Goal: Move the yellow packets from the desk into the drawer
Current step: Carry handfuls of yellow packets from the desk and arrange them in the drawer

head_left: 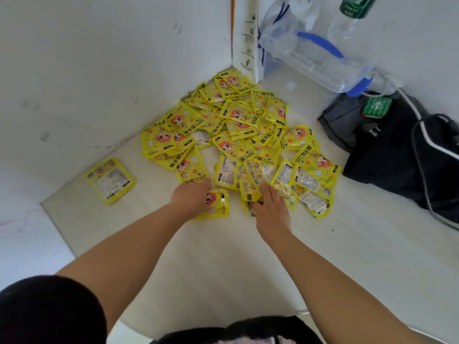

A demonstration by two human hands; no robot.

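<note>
1. A pile of yellow packets point(238, 130) lay spread on the white surface point(223, 264), reaching back into the corner where two white walls met.
2. One lone packet point(110, 181) lay apart from the pile on the left, printed back facing up, close to the left wall.
3. The left hand point(191, 197) was at the near edge of the pile, its fingers curled over a crumpled packet point(218, 204) and gripping it against the surface.
4. The right hand point(270, 207) lay just beside it to the right, fingers stretched forward over several overlapping packets, with the thumb against a folded packet point(250, 193). Whether it was pinching that packet or only pressing on it could not be told.
5. Both forearms were bare and reached in from the lower edge of the view.
6. Behind the pile, on the right, stood a clear plastic container point(310, 60) with a blue handle, and a bottle point(352, 18) with a green label stood beside it.
7. A black bag point(397, 160) lay on the surface at the right, and a white cable point(409, 103) ran across it.
</note>
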